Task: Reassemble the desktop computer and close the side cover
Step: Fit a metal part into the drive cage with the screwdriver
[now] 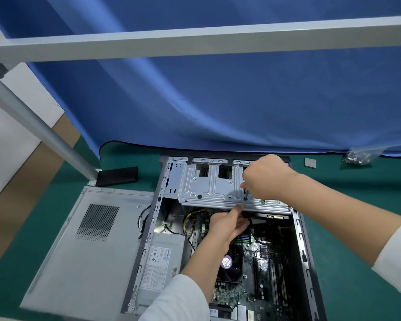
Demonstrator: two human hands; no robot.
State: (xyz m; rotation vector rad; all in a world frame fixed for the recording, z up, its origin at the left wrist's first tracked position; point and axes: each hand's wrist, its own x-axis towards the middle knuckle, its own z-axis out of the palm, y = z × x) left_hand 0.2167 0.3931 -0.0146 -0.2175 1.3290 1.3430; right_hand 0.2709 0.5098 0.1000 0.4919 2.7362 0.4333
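Currently the right hand [265,176] grips a screwdriver [245,193] on the drive cage [208,184] at frame centre; the left hand [227,224] holds a drive [257,220] beneath. Slippage risks dropping the screw onto the motherboard [259,274].

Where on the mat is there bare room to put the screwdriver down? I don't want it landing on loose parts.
Bare green mat lies right of the computer case, below the small square part and bag of screws. Left is crowded: the side cover and black panel.
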